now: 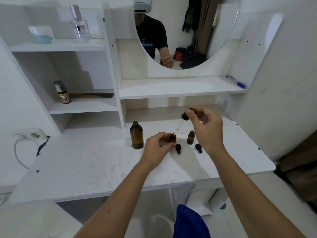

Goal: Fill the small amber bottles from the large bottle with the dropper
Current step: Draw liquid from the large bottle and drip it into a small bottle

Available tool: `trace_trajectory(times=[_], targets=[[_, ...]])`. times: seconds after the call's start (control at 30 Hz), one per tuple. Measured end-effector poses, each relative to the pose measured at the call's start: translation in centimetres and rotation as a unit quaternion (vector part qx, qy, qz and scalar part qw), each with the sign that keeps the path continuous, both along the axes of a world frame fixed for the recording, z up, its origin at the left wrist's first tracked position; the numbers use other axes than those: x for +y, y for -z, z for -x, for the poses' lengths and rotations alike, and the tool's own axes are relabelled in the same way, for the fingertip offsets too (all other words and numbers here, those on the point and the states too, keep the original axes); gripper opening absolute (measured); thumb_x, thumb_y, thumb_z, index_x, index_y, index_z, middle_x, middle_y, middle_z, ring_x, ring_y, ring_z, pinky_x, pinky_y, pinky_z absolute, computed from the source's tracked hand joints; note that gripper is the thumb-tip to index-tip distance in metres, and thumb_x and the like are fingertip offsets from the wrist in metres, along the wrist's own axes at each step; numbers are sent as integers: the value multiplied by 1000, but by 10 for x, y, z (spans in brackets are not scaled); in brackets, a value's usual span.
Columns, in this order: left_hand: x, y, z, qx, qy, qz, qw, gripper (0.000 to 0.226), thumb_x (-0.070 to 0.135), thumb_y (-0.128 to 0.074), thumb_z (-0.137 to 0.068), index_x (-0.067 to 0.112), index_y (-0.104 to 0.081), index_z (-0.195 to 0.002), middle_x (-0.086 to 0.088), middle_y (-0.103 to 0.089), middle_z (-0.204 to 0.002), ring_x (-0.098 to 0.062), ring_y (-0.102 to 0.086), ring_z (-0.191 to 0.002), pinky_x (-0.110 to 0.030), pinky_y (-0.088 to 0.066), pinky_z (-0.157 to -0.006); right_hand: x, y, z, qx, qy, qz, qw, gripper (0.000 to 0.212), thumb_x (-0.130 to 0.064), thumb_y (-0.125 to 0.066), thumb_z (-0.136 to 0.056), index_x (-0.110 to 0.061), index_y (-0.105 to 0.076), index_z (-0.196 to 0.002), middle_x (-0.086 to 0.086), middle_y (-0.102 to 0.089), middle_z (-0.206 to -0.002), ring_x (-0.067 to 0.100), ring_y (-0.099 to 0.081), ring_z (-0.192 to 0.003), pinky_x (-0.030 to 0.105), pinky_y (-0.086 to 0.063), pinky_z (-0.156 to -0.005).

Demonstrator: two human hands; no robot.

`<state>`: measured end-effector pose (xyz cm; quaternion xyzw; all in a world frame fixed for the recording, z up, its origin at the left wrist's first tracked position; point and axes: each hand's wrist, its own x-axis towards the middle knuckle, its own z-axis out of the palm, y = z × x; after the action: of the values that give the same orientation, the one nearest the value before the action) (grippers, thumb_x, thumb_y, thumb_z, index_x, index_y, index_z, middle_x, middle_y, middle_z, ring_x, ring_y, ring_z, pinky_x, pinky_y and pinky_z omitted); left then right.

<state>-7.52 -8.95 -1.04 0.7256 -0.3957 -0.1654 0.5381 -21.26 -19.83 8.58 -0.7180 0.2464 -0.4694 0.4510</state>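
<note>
The large amber bottle (pixel 136 135) stands uncapped on the white desk (pixel 96 167). Just right of it my left hand (pixel 158 148) grips a small amber bottle (pixel 172 137), upright and uncapped. My right hand (pixel 205 127) pinches the black bulb of the dropper (pixel 185 115); its glass tube slants down-left, and the tip hovers just above the held bottle's mouth. A second small amber bottle (pixel 191 137) stands open further right. Two black caps (pixel 178 148) (pixel 198 148) lie on the desk in front of the small bottles.
Shelves at the left hold a perfume bottle (pixel 79 24), a white jar (pixel 42 34), a small spray bottle (pixel 62 92) and a comb (pixel 96 95). A round mirror (pixel 187 31) is behind. A blue pen (pixel 236 81) lies on the ledge. A wall socket (pixel 30 134) sits at left.
</note>
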Motion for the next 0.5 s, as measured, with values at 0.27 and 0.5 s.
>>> trace_trajectory(times=[0.27, 0.5], targets=[[0, 3, -1, -13, -5, -8, 1000, 32, 23, -83, -88, 23, -74, -119, 15, -77, -107, -2, -72, -99, -32, -60, -96, 4, 8, -6, 23, -15, 14, 1000, 7, -24, -76, -98, -30, -75, -95, -10, -81, -88, 5, -74, -80, 12, -51, -82], [2, 0, -1, -4, -8, -10, 1000, 30, 23, -83, -88, 21, -75, -117, 15, -77, -104, 1, -71, -96, -30, -59, -93, 2, 13, -11, 42, 13, 12, 999, 11, -28, -75, -98, -34, -74, -88, -14, -80, -89, 2, -64, -52, 40, -60, -75]])
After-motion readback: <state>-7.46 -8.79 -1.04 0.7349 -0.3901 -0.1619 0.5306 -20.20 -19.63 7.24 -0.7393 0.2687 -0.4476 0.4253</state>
